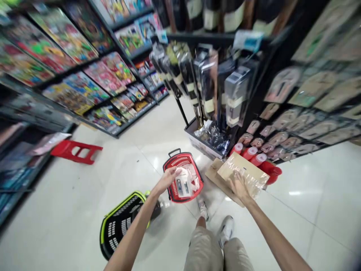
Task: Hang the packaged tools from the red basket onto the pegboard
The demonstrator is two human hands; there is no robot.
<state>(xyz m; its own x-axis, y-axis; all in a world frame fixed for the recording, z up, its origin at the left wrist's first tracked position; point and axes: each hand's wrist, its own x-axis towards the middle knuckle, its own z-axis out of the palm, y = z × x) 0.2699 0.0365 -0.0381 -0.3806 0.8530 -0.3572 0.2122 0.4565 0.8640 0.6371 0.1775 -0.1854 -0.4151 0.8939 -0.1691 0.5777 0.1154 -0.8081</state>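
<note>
The white package is over the red basket, pinched at its upper end by the left hand, the nearer hand; its long axis runs from this grip toward the shoes. The right hand rests on the cardboard box, and I cannot tell if it grips.

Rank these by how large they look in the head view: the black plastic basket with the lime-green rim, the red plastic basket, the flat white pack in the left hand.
1. Black plastic basket with lime-green rim, though partly hidden
2. Red plastic basket
3. Flat white pack in the left hand
</note>
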